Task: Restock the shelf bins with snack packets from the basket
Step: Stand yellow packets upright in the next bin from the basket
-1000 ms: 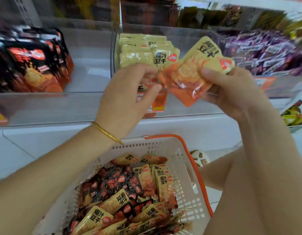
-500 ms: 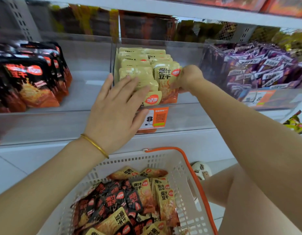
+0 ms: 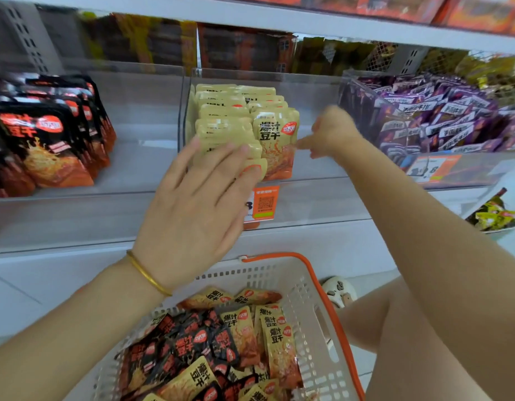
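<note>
Left hand [image 3: 192, 204] lies spread on yellow packets [image 3: 224, 125] in the bin [image 3: 187, 111]; right hand [image 3: 331, 134], loosely curled, touches one. The basket [image 3: 279, 276] sits below the bin, nearer the left hand.

Two hands show: the left hand [image 3: 192, 204] and the right hand [image 3: 331, 134]. There is one white basket [image 3: 314, 290]. The shelf [image 3: 322, 241] carries three clear bins [image 3: 314, 88]: one of black packets [image 3: 45, 146], one of yellow packets [image 3: 276, 134] in two rows, and one of purple packets [image 3: 441, 117]. Two orange price tags hang in front, the middle tag [image 3: 265, 204] and the right tag [image 3: 429, 169]. One gold bangle [image 3: 147, 274] is visible. The basket's mixed packets [image 3: 221, 348] overlap too much to count.
</note>
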Action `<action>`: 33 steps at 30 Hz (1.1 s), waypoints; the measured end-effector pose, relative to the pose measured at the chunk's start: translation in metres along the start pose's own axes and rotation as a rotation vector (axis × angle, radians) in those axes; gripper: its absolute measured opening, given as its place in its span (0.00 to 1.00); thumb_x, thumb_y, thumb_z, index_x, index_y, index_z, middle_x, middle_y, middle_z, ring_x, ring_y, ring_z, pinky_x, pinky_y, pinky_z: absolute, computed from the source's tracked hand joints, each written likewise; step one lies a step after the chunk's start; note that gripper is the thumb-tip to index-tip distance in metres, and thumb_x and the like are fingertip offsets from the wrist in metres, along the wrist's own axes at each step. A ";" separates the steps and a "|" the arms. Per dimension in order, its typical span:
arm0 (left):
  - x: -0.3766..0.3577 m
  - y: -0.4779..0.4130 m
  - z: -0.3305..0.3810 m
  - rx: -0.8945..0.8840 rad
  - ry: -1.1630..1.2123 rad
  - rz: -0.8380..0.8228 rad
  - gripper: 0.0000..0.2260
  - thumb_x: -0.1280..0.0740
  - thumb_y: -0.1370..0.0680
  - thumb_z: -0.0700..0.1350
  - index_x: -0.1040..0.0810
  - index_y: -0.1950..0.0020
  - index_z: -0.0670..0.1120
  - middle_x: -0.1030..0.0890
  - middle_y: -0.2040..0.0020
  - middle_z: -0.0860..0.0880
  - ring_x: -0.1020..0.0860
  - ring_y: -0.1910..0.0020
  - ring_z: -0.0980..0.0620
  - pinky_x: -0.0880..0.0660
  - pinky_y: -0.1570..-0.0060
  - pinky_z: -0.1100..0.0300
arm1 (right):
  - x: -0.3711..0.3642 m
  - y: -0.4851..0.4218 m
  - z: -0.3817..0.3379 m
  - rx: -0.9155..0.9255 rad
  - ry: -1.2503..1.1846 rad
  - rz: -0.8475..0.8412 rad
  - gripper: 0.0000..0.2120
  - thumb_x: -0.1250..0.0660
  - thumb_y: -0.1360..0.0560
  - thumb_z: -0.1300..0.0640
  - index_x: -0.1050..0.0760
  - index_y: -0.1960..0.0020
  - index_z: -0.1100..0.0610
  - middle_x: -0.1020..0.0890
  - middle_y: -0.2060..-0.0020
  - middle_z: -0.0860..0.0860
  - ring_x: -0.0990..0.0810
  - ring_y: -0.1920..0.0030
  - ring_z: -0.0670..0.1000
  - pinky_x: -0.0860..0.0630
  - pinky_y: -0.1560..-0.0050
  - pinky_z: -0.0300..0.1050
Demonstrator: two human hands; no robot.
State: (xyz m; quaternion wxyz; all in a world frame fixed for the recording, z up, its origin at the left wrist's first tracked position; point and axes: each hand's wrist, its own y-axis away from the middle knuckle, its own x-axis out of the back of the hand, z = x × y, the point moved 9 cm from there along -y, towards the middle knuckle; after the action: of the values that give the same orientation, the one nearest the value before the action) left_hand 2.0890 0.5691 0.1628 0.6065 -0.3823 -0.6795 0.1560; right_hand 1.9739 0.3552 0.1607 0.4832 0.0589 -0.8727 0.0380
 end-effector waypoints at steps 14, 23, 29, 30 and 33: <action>-0.083 0.080 0.052 -0.139 0.062 -0.543 0.16 0.47 0.28 0.43 0.20 0.53 0.43 0.19 0.50 0.44 0.22 0.50 0.42 0.36 0.50 0.50 | -0.292 0.198 0.157 0.266 0.680 -1.092 0.14 0.35 0.24 0.63 0.26 0.39 0.63 0.21 0.41 0.57 0.23 0.52 0.53 0.24 0.58 0.40; -0.092 0.087 0.051 -0.113 0.094 -0.581 0.15 0.47 0.28 0.43 0.20 0.54 0.44 0.19 0.50 0.46 0.23 0.49 0.42 0.37 0.50 0.52 | -0.338 0.187 0.222 0.097 0.479 -0.897 0.42 0.35 0.27 0.70 0.55 0.22 0.54 0.46 0.24 0.55 0.28 0.34 0.60 0.27 0.38 0.55; -0.101 0.091 0.051 -0.113 0.099 -0.614 0.15 0.47 0.27 0.44 0.21 0.54 0.45 0.19 0.49 0.46 0.23 0.49 0.43 0.37 0.50 0.52 | -0.342 0.202 0.214 0.273 0.803 -0.921 0.15 0.41 0.24 0.68 0.27 0.39 0.61 0.22 0.43 0.57 0.23 0.43 0.57 0.25 0.43 0.50; -0.102 0.091 0.052 -0.122 0.102 -0.609 0.15 0.47 0.27 0.44 0.21 0.54 0.45 0.19 0.48 0.46 0.23 0.49 0.43 0.37 0.50 0.51 | -0.341 0.202 0.210 0.319 0.860 -0.933 0.14 0.39 0.25 0.68 0.25 0.41 0.61 0.21 0.44 0.56 0.23 0.43 0.56 0.25 0.43 0.49; -0.102 0.091 0.056 -0.137 0.129 -0.601 0.15 0.47 0.28 0.44 0.21 0.55 0.44 0.19 0.48 0.46 0.23 0.49 0.43 0.36 0.50 0.51 | -0.327 0.186 0.189 0.369 0.893 -0.977 0.11 0.38 0.24 0.67 0.24 0.43 0.62 0.21 0.46 0.56 0.23 0.44 0.57 0.24 0.45 0.48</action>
State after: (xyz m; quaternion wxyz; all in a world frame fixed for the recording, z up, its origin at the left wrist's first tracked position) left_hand 2.0633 0.5712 0.0168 0.6399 -0.2136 -0.7312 -0.1010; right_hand 1.9610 0.5378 -0.2184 0.7404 0.5058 -0.4424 -0.0156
